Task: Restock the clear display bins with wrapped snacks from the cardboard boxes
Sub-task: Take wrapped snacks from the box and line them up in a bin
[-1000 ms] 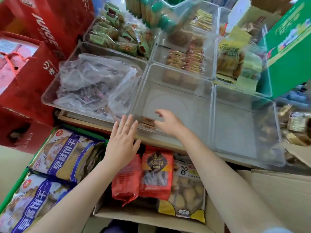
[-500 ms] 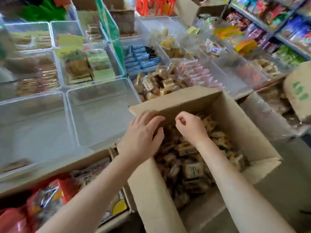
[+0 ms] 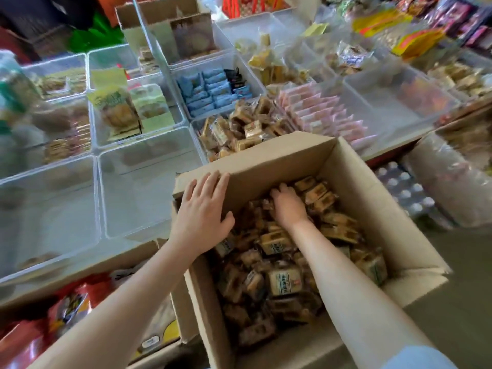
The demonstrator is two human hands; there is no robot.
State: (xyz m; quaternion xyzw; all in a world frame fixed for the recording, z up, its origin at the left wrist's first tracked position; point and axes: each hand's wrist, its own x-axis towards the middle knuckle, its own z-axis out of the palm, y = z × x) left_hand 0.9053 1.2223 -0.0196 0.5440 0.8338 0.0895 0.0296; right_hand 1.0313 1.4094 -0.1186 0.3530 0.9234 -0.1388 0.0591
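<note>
Our left hand [image 3: 202, 209] lies flat, fingers straight, on the far-left corner of the open cardboard box [image 3: 372, 198], holding nothing. Just to its right, our right hand [image 3: 288, 206] digs into the brown wrapped snacks [image 3: 282, 280] filling the box, fingers curled down among them; whether it grips one we cannot tell. Beyond the left hand's fingertips sits an empty clear bin [image 3: 143, 193]
</note>
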